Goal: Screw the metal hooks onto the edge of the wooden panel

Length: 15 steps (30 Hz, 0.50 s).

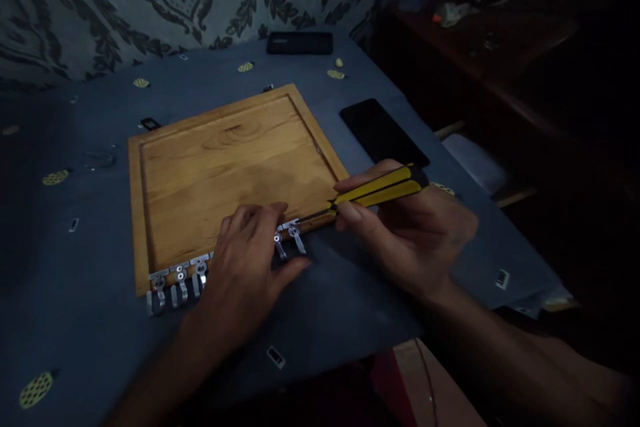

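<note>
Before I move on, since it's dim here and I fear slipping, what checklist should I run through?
1. Slim screwdriver with yellow-and-black handle gripped in the right hand: ok.
2. Screwdriver tip seated in a screw at the rightmost silver metal hook: cannot tell; too small.
3. Left hand over the hook row, beside the tip: ok.
4. Rectangular framed wooden panel resting on the blue patterned tablecloth: ok.
5. Flat black phone apart from the panel: ok.
6. Bright light: not ok.

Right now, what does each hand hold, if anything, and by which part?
Right hand: screwdriver, by the handle's front end. Left hand: on the board; grip unclear.
</note>
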Motion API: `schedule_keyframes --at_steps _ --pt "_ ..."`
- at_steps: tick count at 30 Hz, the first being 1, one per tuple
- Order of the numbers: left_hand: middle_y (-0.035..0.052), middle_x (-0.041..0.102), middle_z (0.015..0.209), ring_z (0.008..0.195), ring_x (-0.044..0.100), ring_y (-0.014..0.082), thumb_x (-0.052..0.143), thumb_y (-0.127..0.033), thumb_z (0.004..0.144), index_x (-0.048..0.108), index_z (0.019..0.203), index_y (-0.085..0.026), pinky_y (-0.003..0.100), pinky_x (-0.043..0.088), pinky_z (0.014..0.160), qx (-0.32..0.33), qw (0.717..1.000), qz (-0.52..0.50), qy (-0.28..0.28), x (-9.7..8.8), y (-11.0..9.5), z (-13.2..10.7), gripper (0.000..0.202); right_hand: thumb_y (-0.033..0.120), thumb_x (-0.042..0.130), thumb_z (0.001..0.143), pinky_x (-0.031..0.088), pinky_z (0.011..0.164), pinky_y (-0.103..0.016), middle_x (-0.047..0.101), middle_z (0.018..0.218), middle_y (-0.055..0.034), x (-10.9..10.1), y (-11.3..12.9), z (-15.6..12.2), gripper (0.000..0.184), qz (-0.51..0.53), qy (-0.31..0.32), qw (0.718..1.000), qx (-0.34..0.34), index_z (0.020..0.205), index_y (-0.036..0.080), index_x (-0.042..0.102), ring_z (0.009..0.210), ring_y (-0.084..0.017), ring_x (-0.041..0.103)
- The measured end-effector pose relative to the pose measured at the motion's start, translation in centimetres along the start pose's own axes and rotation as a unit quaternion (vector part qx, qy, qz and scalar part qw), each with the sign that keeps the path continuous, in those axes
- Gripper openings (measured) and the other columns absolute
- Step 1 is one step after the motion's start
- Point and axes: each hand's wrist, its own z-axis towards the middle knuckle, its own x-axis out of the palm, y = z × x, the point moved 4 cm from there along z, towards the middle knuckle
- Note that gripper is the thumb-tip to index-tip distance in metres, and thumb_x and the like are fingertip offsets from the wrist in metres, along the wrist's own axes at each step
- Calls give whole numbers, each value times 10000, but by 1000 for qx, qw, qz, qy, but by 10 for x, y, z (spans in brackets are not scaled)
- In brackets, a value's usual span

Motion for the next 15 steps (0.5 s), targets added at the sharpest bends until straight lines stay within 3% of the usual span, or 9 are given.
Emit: schedule_keyframes --at_steps 6,10,13,15 --pt "80 696 1154 1092 594 293 848 -274 781 477 1270 -213 446 493 930 7 1000 6 -9 -1 -3 -1 617 207 720 877 525 545 -328 731 794 13 -2 2 -1 96 -5 11 1000 8 892 302 733 683 -179 670" --pt "85 702 1155 1117 598 306 836 -284 793 485 1280 -218 468 504 936 3 1000 14 -22 -8 -2 -1 604 243 744 867 571 618 -356 752 881 9 -4 -3 -3 121 3 -33 998 50 959 322 748 694 -184 696" --pt "70 715 1129 1093 634 290 780 -276 849 515 1255 -238 453 525 917 -2 998 7 -61 -20 1 -1 487 246 744 872 611 678 -342 758 915 6 -3 -10 -3 98 24 -56 992 110 947 308 754 735 -180 735" --pt "55 723 1107 1089 653 273 722 -284 899 549 1212 -246 437 537 911 -16 995 0 -99 -31 3 -3 360 260 747 872 613 636 -293 753 857 16 0 -16 -2 71 57 -60 985 150 935 292 754 679 -153 735"
